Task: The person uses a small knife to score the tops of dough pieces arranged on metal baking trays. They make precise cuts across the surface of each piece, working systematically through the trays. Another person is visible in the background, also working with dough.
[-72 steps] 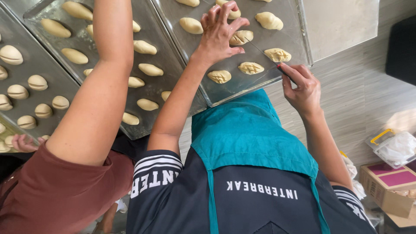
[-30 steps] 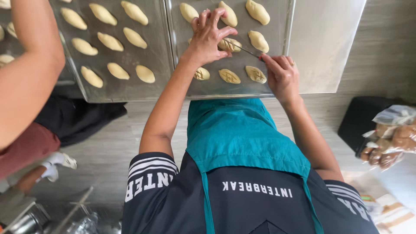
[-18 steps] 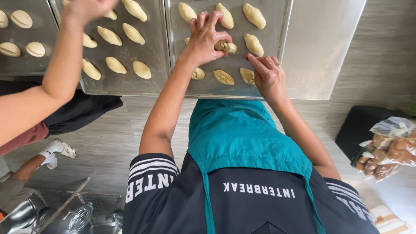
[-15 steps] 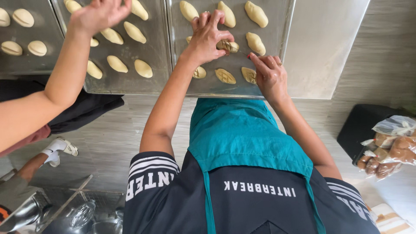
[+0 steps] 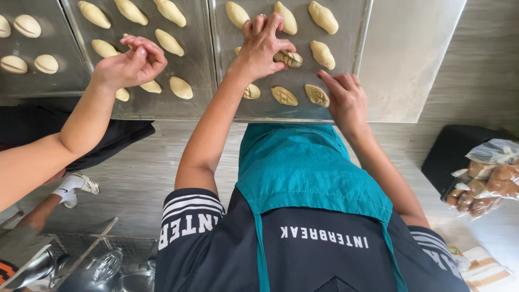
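Note:
A steel baking tray (image 5: 292,115) with several oval dough pieces lies in front of me. My left hand (image 5: 262,46) reaches over it and pins one dough piece (image 5: 290,58) with its fingertips. My right hand (image 5: 344,97) hovers at the tray's near right corner, fingers pinched as on a thin blade that barely shows. Two scored dough pieces (image 5: 284,95) lie just left of that hand. My teal apron and dark shirt fill the lower part of the view.
A co-worker's hand (image 5: 130,64) touches dough on the middle tray (image 5: 200,65). A further tray (image 5: 65,81) with round dough is at the left. Bare steel surface (image 5: 411,54) lies right of my tray. Bagged bread (image 5: 486,178) sits at right, metal bowls (image 5: 102,267) at lower left.
My right hand has drawn back from the held dough piece toward the tray's near corner. The co-worker's arm has come down onto the middle tray. My left hand stays put.

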